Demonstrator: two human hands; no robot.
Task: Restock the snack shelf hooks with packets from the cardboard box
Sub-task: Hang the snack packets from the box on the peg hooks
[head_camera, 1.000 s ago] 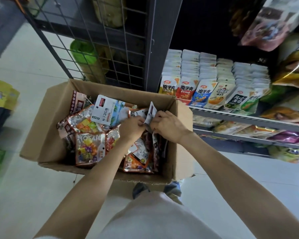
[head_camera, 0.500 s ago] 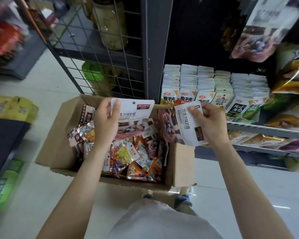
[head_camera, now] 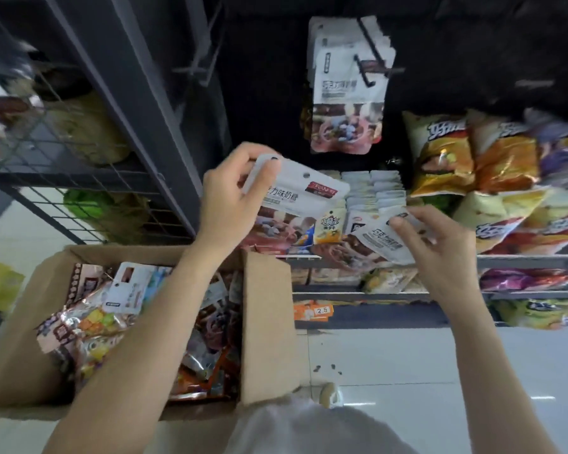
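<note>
My left hand point(head_camera: 233, 191) grips a white-topped snack packet point(head_camera: 295, 198) by its upper left corner, held above the box's far right corner. My right hand point(head_camera: 436, 244) pinches a second packet of the same kind point(head_camera: 379, 242), tilted, in front of the lower shelf. Above them, matching packets point(head_camera: 346, 93) hang on a black shelf hook point(head_camera: 368, 65) against the dark back panel. The open cardboard box point(head_camera: 266, 322) sits on the floor at lower left, with several mixed packets point(head_camera: 95, 319) inside.
A grey upright post point(head_camera: 138, 126) and wire grid shelving point(head_camera: 79, 178) stand at left. Orange and yellow chip bags point(head_camera: 473, 158) fill the shelf at right, small white packets point(head_camera: 374, 188) stand in rows behind my hands, and a metal shelf edge point(head_camera: 522, 260) runs below. White tiled floor point(head_camera: 407, 365) lies beneath.
Both hands lifted a packet each out of the box and rose toward the shelf. My view swung upward, bringing the hook with its hanging packets into sight.
</note>
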